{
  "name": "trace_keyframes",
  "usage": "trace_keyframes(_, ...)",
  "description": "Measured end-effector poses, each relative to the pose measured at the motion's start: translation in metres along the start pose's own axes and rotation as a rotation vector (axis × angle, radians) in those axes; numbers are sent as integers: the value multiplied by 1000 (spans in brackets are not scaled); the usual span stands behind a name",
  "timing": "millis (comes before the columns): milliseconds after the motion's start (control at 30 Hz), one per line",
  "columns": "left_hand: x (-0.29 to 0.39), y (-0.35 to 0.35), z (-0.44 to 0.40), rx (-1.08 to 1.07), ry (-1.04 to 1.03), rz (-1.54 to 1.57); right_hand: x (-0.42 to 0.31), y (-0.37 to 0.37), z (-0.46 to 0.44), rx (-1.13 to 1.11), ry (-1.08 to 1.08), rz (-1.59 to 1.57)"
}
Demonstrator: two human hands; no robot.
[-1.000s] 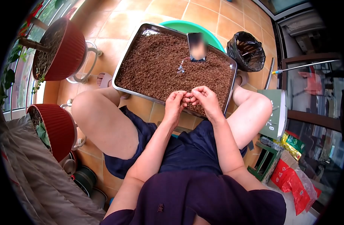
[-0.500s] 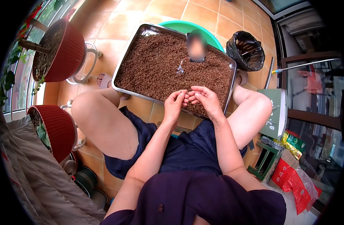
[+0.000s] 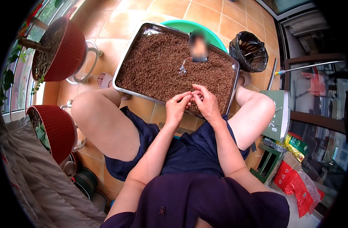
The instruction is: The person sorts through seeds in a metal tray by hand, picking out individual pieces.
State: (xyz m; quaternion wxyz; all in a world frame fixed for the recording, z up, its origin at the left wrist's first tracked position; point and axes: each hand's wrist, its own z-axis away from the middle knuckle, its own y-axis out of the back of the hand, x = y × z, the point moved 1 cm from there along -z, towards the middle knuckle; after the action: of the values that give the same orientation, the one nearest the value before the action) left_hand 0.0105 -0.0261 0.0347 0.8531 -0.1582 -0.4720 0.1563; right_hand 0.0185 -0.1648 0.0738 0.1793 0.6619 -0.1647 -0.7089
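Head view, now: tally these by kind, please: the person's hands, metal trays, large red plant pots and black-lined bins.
Hands: 2
Metal tray: 1
Large red plant pots: 2
Black-lined bin: 1
Total: 6

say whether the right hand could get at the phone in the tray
Likely yes: only brown granules seem to lie between the right hand and the phone, though it is up against the left hand.
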Motion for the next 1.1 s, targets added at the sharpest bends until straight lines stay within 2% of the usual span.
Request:
trace_keyframes(100, -10, 4, -6, 60, -215, -192, 0, -1, 2, -51, -46, 9)
trace_keyframes(300, -7, 6, -5, 55, -157, -234, 3, -2, -1, -106, -71, -3)
trace_keyframes(400, -5, 5, -3, 69, -192, -315, 10, 0, -2, -135, -161, -162)
trace_keyframes(500, -10, 8, -8, 81, -366, -463, 10, 3, -3, -162, -259, -275)
trace_keyframes(800, 7, 2, 6, 60, -467, -734, 10, 6, 0, -230, -389, -288)
trace_keyframes(1000, 4, 3, 4, 29, -540, -865, 14, 4, 3, -243, -343, -190)
trace_keyframes(1100, -1, 5, 0, 17, -430, -766, 8, 3, 5, -195, -171, 10)
